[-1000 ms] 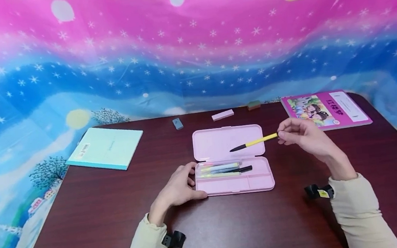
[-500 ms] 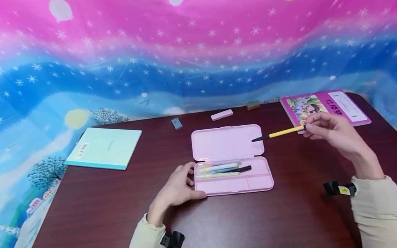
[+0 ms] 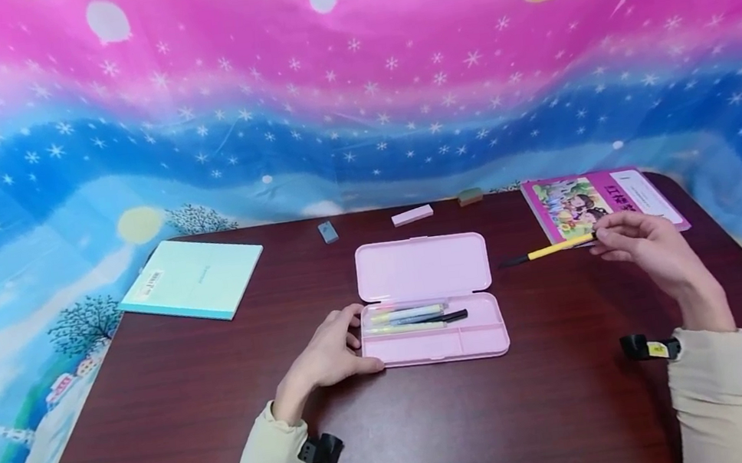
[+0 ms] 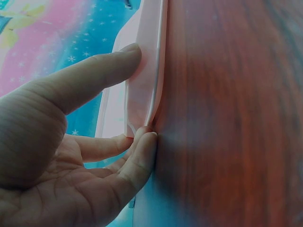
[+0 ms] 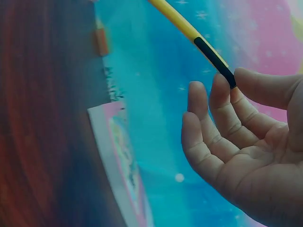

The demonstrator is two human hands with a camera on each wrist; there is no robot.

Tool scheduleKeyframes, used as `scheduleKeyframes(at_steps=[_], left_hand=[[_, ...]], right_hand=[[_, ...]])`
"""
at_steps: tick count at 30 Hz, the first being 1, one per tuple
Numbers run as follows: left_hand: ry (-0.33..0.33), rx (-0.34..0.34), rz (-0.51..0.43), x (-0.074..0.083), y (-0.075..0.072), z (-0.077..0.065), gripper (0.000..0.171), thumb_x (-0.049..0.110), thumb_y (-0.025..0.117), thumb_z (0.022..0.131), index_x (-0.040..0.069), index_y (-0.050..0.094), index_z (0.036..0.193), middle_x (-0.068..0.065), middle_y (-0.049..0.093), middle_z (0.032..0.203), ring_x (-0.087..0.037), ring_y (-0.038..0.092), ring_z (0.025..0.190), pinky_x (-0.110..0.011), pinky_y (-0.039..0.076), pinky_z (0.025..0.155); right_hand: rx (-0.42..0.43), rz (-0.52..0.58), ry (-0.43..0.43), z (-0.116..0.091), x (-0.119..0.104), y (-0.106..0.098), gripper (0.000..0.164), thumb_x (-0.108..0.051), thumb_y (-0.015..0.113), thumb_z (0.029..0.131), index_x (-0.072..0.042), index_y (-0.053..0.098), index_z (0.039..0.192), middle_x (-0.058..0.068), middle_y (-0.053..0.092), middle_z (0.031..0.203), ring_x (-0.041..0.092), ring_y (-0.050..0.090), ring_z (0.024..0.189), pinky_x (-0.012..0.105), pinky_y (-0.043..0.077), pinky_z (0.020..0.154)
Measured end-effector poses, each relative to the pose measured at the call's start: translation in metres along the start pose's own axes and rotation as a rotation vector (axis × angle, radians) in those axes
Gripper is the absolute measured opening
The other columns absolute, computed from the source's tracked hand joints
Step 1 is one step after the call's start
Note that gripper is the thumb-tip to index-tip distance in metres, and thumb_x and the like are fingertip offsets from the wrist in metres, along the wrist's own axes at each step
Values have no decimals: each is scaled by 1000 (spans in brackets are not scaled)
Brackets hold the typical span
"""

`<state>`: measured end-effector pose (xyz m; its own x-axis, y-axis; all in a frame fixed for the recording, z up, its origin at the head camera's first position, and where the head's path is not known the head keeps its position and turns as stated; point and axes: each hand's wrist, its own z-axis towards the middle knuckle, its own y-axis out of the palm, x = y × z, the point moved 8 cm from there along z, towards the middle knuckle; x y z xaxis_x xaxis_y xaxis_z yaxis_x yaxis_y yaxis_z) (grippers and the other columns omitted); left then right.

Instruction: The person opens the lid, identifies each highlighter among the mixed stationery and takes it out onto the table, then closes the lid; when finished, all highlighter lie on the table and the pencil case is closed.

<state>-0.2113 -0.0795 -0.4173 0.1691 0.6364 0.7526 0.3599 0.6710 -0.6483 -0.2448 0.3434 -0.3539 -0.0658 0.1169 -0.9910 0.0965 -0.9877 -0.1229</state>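
A pink pencil case point(image 3: 419, 249) lies on the table with its lid folded back. Several pens and markers point(image 3: 409, 318) are in its upper compartment, one with a black cap. My left hand point(image 3: 324, 355) grips the case's left end; in the left wrist view the thumb presses the front wall point(image 4: 147, 61) and the fingertips are at the corner. To the right, above the table, my right hand point(image 3: 647, 248) pinches a yellow pen point(image 3: 560, 246) by its black end. Its dark tip points left, toward the case. The right wrist view shows thumb and forefinger on that black end.
A mint-green notebook point(image 3: 199, 279) lies at the left. Along the back edge are a grey-blue eraser point(image 3: 328, 232), a pink eraser point(image 3: 412, 215) and a small brown-green block point(image 3: 469, 197). A magenta picture book point(image 3: 616, 193) lies at the back right, partly behind my right hand.
My right hand has moved right with the yellow pen, from over the open lid to beside the case, near the book. The left hand has stayed on the case.
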Motion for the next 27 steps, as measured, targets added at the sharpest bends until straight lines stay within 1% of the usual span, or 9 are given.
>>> scheduleKeyframes(at_steps=[3, 5, 8, 10, 15, 16, 19, 22, 27], left_hand=[[0, 0, -2, 0, 0, 0, 78, 19, 89, 65, 3, 47, 130, -10, 50, 109, -13, 56, 83, -29, 46, 76], [-1, -1, 0, 0, 0, 0, 78, 20, 89, 65, 3, 47, 130, -9, 50, 109, -13, 56, 83, -29, 46, 76], [0, -1, 1, 1, 0, 0, 78, 20, 89, 65, 3, 47, 129, -10, 50, 109, -13, 56, 83, -29, 46, 76], [0, -2, 2, 2, 0, 0, 79, 20, 89, 65, 3, 47, 130, -10, 50, 110, -13, 56, 83, -29, 46, 76], [-7, 0, 0, 1, -1, 0, 80, 19, 89, 65, 2, 47, 131, -10, 50, 110, -14, 57, 83, -29, 47, 76], [-7, 0, -3, 0, -1, -1, 80, 19, 89, 65, 2, 46, 131, -10, 50, 110, -14, 57, 83, -29, 47, 76], [-6, -1, -1, 0, -1, -1, 80, 19, 89, 65, 2, 47, 131, -10, 50, 110, -14, 57, 83, -29, 47, 76], [-4, 0, 0, 1, -1, -1, 79, 19, 89, 65, 2, 47, 130, -9, 50, 109, -13, 56, 83, -29, 46, 76], [-6, 3, 0, 1, -1, 0, 79, 19, 89, 65, 3, 47, 129, -9, 50, 109, -13, 56, 83, -29, 46, 76]], right_hand=[[6, -183, 31, 4, 8, 1, 8, -6, 53, 97, -3, 59, 101, -6, 64, 88, 8, 67, 78, 20, 52, 70], [12, -290, 43, 5, 12, 1, 12, -7, 52, 98, 3, 56, 105, -9, 63, 88, 7, 67, 78, 20, 52, 70], [15, -386, 51, 6, 15, 2, 23, -9, 52, 98, 11, 51, 109, -11, 64, 86, 6, 66, 77, 20, 52, 68], [19, -449, 57, 6, 17, 1, 28, -13, 54, 98, 12, 52, 110, -6, 66, 86, 5, 66, 76, 21, 52, 67], [30, -624, 116, 6, 26, -2, 34, -22, 60, 95, 8, 58, 112, 19, 68, 94, 10, 64, 76, 25, 51, 64], [31, -653, 130, 5, 28, -3, 34, -22, 61, 95, 8, 60, 111, 20, 68, 95, 12, 63, 77, 25, 50, 64], [30, -748, 153, 4, 32, -4, 31, -23, 64, 93, 4, 64, 108, 20, 69, 95, 20, 62, 81, 27, 48, 66], [31, -801, 155, 4, 33, -5, 26, -21, 66, 91, 2, 67, 104, 17, 69, 92, 27, 61, 84, 30, 45, 68], [22, -850, 168, 6, 37, -7, 23, -18, 68, 89, 1, 68, 102, 17, 70, 91, 30, 61, 84, 35, 45, 69]])
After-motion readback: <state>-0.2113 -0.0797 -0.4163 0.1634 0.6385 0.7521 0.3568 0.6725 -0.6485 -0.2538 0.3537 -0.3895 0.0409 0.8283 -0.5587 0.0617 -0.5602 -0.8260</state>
